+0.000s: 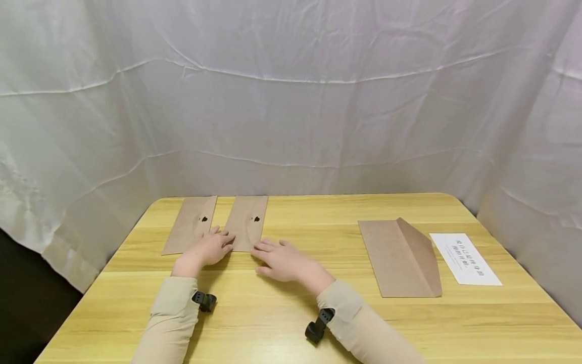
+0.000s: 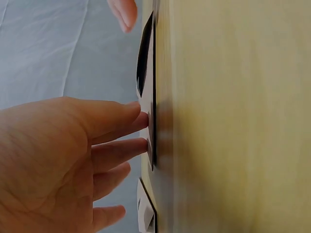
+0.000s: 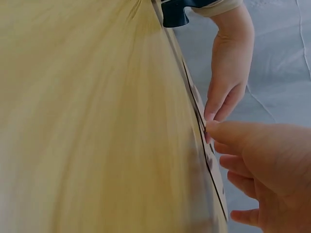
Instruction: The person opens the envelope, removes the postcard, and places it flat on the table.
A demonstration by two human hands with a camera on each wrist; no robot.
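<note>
Two closed brown paper envelopes lie side by side at the far left of the table, a left one (image 1: 188, 222) and a right one (image 1: 247, 217), each with a small dark mark near its flap. My left hand (image 1: 209, 248) reaches between them, its fingertips at the near left corner of the right envelope. In the left wrist view the fairly straight fingers of this hand (image 2: 63, 155) touch that paper, which bulges up farther along. My right hand (image 1: 282, 260) has its fingertips at the near right corner of the same envelope. In the right wrist view the hand's (image 3: 272, 170) fingers are extended.
An unfolded brown envelope (image 1: 395, 260) lies at the right, its flap spread toward the right. Beside it is a white card (image 1: 466, 258) with printed characters. A pale curtain (image 1: 318, 121) hangs behind the wooden table (image 1: 254, 323).
</note>
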